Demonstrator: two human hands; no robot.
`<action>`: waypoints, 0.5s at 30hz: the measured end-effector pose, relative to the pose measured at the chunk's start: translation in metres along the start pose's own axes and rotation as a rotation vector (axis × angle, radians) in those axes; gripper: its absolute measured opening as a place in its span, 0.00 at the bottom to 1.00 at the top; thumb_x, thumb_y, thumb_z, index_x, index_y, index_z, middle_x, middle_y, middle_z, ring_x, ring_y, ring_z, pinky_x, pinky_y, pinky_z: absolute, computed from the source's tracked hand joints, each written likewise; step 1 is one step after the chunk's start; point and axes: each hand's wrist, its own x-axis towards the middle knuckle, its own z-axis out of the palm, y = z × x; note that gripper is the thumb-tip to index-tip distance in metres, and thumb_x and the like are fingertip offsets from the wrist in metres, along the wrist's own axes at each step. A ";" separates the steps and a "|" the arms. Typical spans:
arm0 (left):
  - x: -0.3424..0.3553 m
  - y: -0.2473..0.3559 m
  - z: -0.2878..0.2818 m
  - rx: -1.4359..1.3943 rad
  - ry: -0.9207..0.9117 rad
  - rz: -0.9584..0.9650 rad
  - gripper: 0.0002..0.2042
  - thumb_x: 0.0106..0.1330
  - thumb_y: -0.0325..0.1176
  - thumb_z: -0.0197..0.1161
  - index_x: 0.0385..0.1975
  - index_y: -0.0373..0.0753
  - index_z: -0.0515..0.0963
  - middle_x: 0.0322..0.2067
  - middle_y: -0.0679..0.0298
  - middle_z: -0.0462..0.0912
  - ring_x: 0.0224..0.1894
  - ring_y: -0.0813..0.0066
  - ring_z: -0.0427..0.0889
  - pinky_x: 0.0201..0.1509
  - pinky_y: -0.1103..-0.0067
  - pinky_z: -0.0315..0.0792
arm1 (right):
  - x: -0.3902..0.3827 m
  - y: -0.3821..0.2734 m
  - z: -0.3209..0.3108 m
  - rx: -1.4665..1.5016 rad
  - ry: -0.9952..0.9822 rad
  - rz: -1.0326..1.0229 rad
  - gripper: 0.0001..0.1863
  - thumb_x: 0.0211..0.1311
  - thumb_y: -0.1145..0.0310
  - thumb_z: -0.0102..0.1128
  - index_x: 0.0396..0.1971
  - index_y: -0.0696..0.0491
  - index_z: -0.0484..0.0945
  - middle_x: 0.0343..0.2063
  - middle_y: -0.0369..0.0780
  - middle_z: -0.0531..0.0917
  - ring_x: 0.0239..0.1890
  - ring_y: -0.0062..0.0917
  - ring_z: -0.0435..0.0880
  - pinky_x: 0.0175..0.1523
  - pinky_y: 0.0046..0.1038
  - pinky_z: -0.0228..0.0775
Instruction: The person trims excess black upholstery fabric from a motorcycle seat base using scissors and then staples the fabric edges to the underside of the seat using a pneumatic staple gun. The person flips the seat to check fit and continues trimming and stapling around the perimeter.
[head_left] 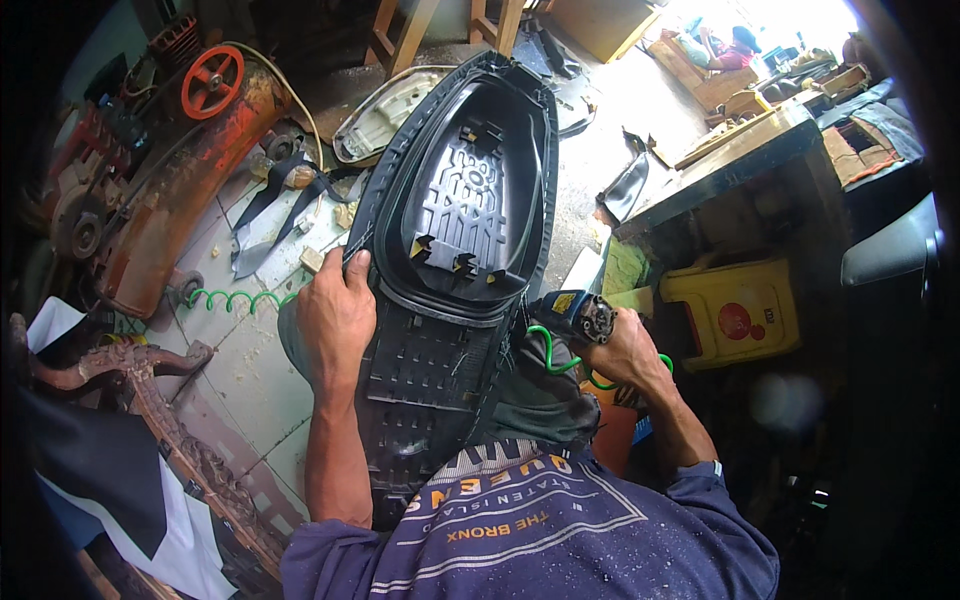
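A long black motorcycle seat lies underside up across my lap, its narrow end towards me. The deep moulded hollow in its plastic base faces up at the far end. My left hand grips the seat's left edge, thumb on top and the other fingers mostly hidden below. In my right hand is an air staple gun, held close to the seat's right edge. Whether its nose touches the cover there I cannot tell. A green coiled air hose loops beside the gun.
An orange-red air compressor with a red wheel stands at left. Nearer is a carved wooden frame. Black cover scraps lie on the tiles. At right are a workbench and a yellow plastic container. Another person is at far right.
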 end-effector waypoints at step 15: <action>-0.005 -0.004 0.002 -0.007 0.016 0.001 0.19 0.79 0.47 0.59 0.49 0.35 0.84 0.33 0.43 0.89 0.41 0.37 0.88 0.44 0.53 0.78 | -0.028 0.000 0.030 0.003 -0.072 -0.056 0.17 0.55 0.63 0.72 0.29 0.66 0.86 0.21 0.54 0.86 0.28 0.47 0.90 0.38 0.44 0.79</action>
